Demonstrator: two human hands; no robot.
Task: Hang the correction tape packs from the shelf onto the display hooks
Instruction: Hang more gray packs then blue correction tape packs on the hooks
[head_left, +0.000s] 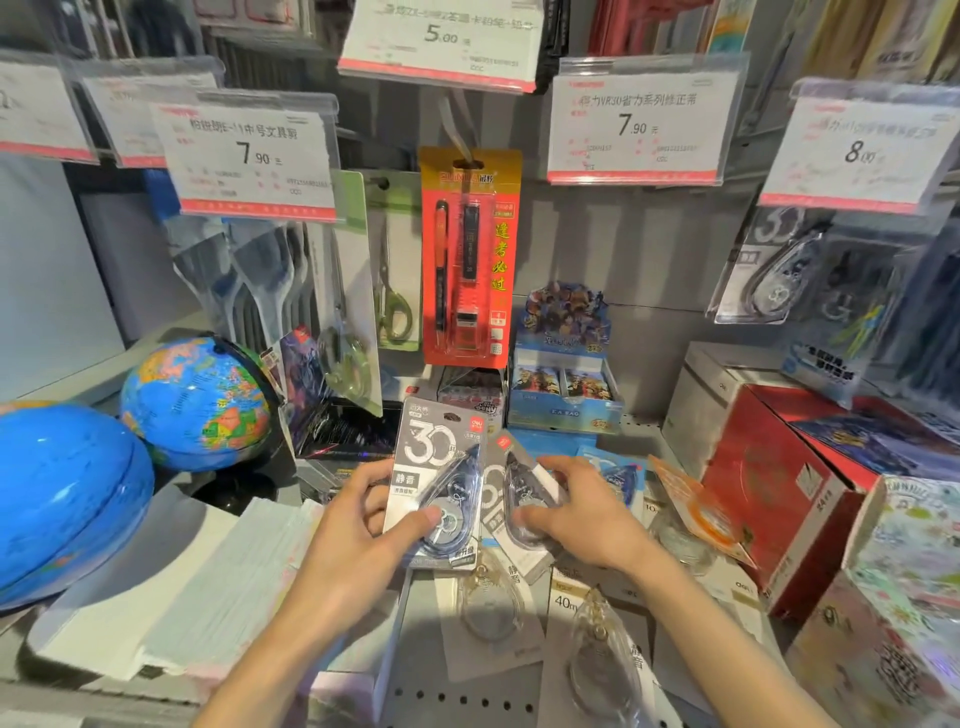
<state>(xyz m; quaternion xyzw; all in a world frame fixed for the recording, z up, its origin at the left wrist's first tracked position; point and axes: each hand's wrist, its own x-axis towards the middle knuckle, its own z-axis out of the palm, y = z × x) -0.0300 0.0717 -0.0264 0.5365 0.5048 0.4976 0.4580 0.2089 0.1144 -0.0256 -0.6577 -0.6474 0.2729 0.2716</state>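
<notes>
My left hand (363, 525) grips a grey correction tape pack (439, 467) marked "30", held upright above the shelf, thumb on its front. My right hand (576, 512) closes on a second correction tape pack (511, 499) lying tilted just right of the first. More packs lie loose on the shelf below: one (491, 613) under my hands, another (605, 665) nearer me, and a blue-carded one (621, 475) behind my right hand. Under the 7.90 price tag (641, 122) the grey back panel is bare; its hook is hidden. Hung correction tape packs (779, 270) show at the right.
A red pen pack (467, 254) and scissors (392, 291) hang at centre. Two globes (200, 400) stand on the left beside a paper stack (208, 587). A card box (566, 384) sits at the back; red and white boxes (779, 467) fill the right.
</notes>
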